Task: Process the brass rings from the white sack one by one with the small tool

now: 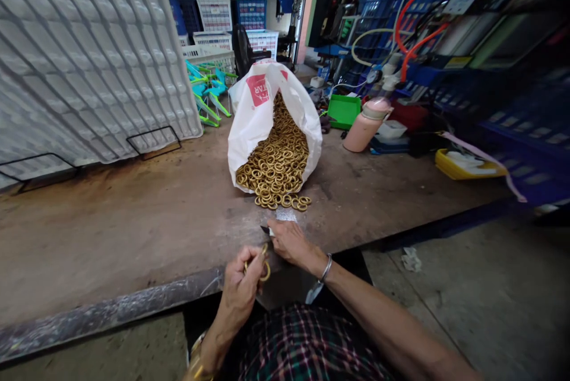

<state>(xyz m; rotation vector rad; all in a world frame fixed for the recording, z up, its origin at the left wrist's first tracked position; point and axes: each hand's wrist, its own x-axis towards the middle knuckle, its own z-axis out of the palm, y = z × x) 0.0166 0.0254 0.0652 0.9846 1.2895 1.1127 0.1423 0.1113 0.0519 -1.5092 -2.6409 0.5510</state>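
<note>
My left hand (243,280) is closed on brass-coloured metal rings (266,271) near the table's front edge; how many it holds is partly hidden by the fingers. Just right of it, my right hand (291,243) is closed around a small knife (266,230), whose dark pointed blade shows to the left while the grip is mostly covered. Beyond both hands, a white plastic bag (249,126) lies on its side with its mouth towards me. Many loose brass rings (280,161) fill it, and several have spilled onto the tabletop in front.
The brown worktable (133,232) has a worn front edge. Ribbed white trays (89,54) stand upright at left on black wire supports. On the right are a pink bottle (363,129), a green tray (344,111), a yellow tray (467,165) and a machine with red hoses (403,19).
</note>
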